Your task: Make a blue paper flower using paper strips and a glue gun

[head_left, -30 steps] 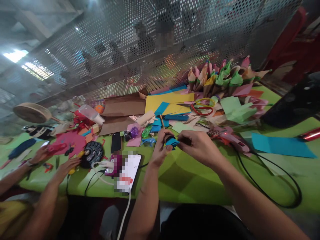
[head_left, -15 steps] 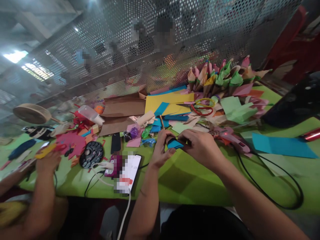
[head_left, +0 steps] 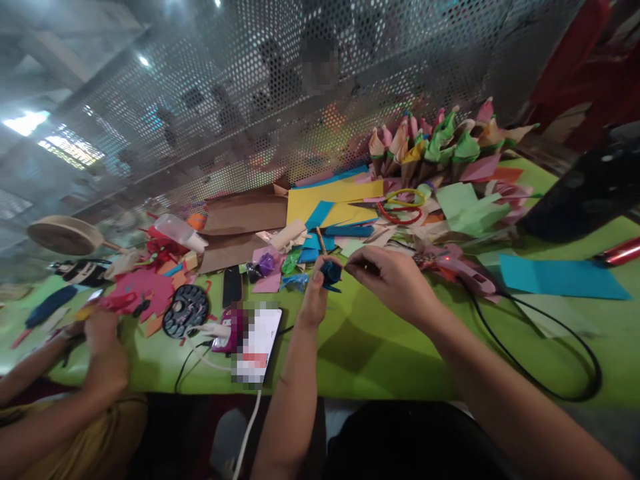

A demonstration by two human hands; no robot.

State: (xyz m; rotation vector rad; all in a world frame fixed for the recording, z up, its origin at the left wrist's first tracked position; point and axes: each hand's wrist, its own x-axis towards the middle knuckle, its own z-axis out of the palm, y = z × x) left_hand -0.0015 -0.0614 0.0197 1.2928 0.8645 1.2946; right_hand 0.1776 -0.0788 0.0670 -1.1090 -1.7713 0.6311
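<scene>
My left hand [head_left: 314, 293] is closed around a roll of blue paper [head_left: 331, 272], held upright above the green table. The roll's round end faces me, and a blue flap sticks out below it. A thin brown stick [head_left: 321, 241] rises just behind this hand; whether it is held there, I cannot tell. To the right, my right hand [head_left: 393, 277] has its fingertips pinched together, a small gap away from the roll. Anything in that pinch is hidden or too small to make out.
Yellow sheets [head_left: 333, 200], scissors [head_left: 400, 213] and several paper cones [head_left: 440, 150] lie behind. At right are a pink glue gun [head_left: 470, 272] with a looping black cord and a blue sheet [head_left: 563, 277]. Left stand a phone [head_left: 260, 340] and a co-worker's hands [head_left: 100, 327].
The blue paper has turned and now shows a rounded, rolled end. My right hand has come away from it slightly. The co-worker's hands have shifted at the left.
</scene>
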